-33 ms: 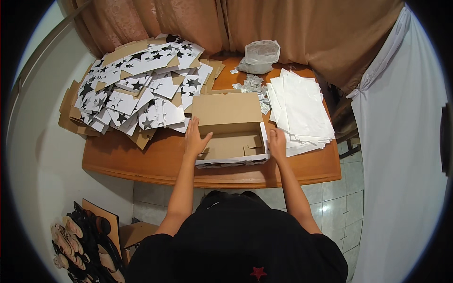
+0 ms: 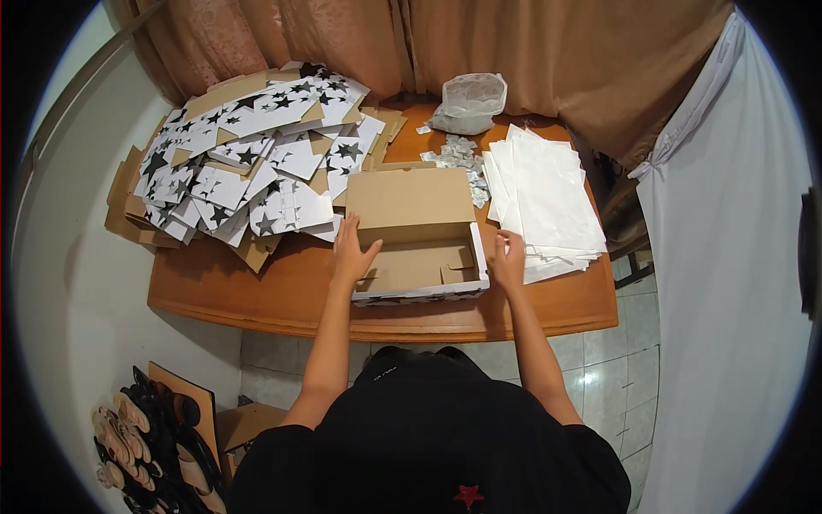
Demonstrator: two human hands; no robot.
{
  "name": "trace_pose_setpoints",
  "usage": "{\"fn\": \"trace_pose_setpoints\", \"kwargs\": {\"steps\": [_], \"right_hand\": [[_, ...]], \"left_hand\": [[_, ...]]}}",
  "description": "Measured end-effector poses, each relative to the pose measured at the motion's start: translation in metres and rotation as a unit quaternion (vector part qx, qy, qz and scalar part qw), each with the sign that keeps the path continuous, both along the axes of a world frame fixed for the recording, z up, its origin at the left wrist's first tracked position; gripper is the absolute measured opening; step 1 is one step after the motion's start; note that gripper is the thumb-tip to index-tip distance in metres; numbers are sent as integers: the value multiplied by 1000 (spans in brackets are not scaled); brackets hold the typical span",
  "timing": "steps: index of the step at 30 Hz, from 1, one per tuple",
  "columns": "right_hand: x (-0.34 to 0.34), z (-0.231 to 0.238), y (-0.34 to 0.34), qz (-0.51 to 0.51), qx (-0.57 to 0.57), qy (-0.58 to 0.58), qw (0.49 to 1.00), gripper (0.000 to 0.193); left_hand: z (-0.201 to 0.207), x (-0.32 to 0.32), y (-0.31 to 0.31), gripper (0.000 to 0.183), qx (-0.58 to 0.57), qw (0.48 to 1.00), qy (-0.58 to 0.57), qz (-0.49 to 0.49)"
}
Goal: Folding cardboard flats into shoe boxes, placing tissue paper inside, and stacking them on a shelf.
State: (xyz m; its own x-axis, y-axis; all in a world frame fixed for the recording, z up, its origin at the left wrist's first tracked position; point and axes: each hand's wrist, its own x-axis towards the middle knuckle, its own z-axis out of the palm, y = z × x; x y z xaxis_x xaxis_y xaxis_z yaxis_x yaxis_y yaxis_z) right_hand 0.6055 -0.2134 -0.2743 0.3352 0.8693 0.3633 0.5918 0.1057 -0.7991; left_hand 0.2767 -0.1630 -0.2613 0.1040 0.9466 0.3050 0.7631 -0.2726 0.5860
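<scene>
An open cardboard box, plain brown inside and white with black stars outside, sits near the table's front edge. Its brown lid is folded back, away from me. Along the box's left wall rests my left hand, its fingers stretched out and the thumb spread over the inside. My right hand is just off the box's right side, beside the paper stack. Its fingers are loosely bent and I see nothing in them. White paper sheets lie stacked at the right, their near corner close to that hand.
A large heap of flat star-printed cardboard covers the table's left. Small pale packets lie scattered behind the box, near a translucent plastic bag. Brown curtains hang behind the wooden table. Shoes fill the lower left.
My right hand has moved slightly right, off the box's right side, and its fingers have bent more. My left hand stays on the left wall.
</scene>
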Motion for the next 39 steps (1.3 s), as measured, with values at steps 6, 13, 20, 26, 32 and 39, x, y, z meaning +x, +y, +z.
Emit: {"fn": "trace_pose_setpoints", "kwargs": {"steps": [6, 13, 20, 26, 32, 39], "right_hand": [[57, -12, 8, -166, -129, -261, 942, 29], [76, -26, 14, -191, -143, -334, 912, 12], [86, 10, 15, -183, -240, -29, 953, 24], [38, 62, -7, -62, 83, -25, 994, 14], [-44, 104, -40, 133, 124, -197, 963, 16], [-95, 76, -29, 290, 130, -258, 912, 18]], "left_hand": [[22, 0, -2, 52, 17, 999, -21, 26], [40, 64, -16, 35, 32, 997, -71, -11], [29, 169, -14, 26, -15, 974, -145, -173], [24, 208, 28, 58, -324, 850, -350, -225], [71, 176, 50, 70, -435, 669, -553, -238], [88, 94, 14, 62, -368, 841, -397, -12]]}}
